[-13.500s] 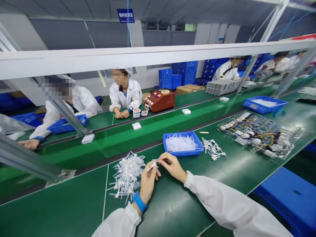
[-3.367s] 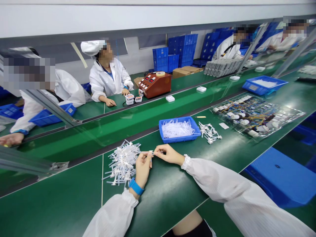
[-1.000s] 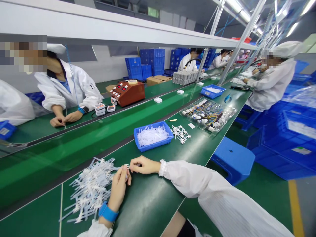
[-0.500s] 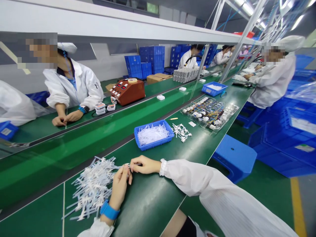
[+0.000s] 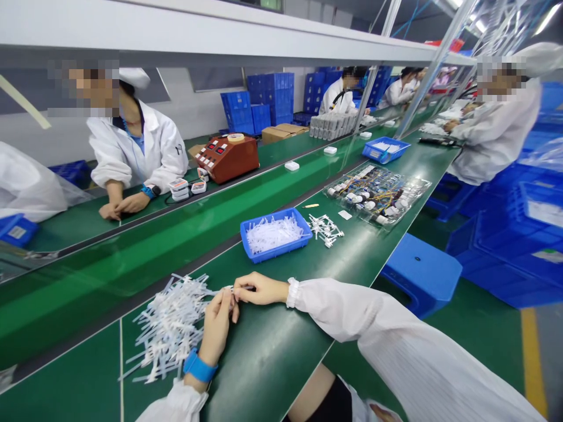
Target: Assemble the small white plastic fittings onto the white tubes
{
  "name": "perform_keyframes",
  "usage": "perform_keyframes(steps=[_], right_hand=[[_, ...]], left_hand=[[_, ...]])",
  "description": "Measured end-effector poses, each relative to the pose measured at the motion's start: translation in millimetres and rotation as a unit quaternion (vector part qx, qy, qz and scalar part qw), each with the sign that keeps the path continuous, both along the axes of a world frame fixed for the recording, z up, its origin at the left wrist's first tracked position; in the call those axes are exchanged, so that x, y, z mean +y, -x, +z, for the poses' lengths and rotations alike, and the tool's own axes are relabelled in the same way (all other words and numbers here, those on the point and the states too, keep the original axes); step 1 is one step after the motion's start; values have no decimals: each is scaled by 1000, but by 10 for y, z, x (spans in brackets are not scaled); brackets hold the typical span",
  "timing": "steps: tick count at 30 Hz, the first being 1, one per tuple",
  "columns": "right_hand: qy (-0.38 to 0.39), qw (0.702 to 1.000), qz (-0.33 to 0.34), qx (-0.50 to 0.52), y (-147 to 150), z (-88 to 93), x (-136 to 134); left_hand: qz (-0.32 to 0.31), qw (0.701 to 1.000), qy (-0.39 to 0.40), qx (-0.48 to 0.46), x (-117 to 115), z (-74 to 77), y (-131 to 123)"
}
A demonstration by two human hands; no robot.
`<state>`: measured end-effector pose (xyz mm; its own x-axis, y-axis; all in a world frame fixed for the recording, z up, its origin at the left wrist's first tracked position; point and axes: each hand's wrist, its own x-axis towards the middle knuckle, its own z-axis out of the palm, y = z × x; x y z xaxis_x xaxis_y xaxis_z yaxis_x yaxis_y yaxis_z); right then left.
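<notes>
Grip unchanged, white boxes (image 5: pixel 292 166) further along the green belt (image 5: pixel 211 221)

Left hand (image 5: pixel 216 325) pinches a small white piece (image 5: pixel 229 288) between thumb and forefinger. Right hand (image 5: pixel 261 288) is bunched against it, fingertips meeting the left's; can't tell if it grips the same piece or a second part. Piece is mostly covered, held just right of the stem pile (image 5: pixel 176 328), blue tray (image 5: pixel 281 251) beyond.

Delta over the last second: view shifted slightly, boxes moved right past the red-brown machine (image 5: pixel 229 159). Hands still joined at the same spot by the pile. My read: same piece still being worked, no release visible.
</notes>
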<state>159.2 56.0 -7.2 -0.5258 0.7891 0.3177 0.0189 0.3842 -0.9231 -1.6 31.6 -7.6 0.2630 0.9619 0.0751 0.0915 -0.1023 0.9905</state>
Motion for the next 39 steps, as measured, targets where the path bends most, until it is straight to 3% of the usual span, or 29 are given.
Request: perform_keyframes(steps=[17, 27, 39], right_hand=[[17, 999, -9, 28, 38, 33, -87], [31, 999, -20, -16, 45, 34, -115], [33, 999, -32, -25, 107, -9, -134]], left_hand=[[-2, 999, 13, -33, -29, -41, 3], [16, 997, 45, -68, -63, 29, -27], [24, 996, 47, -70, -37, -36, -12]])
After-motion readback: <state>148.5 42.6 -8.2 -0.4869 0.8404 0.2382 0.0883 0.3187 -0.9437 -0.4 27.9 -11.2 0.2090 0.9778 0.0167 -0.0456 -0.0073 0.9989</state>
